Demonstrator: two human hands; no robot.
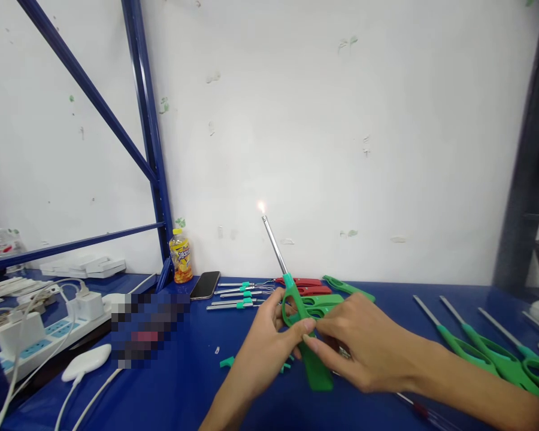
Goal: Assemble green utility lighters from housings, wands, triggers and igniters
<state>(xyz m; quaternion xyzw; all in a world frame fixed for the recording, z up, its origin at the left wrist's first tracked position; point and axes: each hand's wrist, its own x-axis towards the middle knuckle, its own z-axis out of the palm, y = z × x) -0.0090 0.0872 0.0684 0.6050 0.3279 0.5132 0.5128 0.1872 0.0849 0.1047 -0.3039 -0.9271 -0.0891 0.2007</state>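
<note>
A green long-necked lighter (317,365) is tilted up and to the left in front of me, a small flame showing at the tip of its metal tube. My left hand (272,344) wraps round it near the trigger loop, thumb across the handle. From the right, my right hand (359,341) is closed against the same handle, its fingertips pressed to the side; part of the grip is hidden behind it. Small teal plastic pieces (227,362) lie on the blue table (179,395) beside and under my hands.
Several finished-looking green lighters (471,347) lie at the right. Metal tubes with teal ends (238,304), red handles (303,282), a phone (205,285) and a yellow-capped bottle (181,256) are at the back. A power strip (56,329) with white cables stands left, near a blue post (150,149).
</note>
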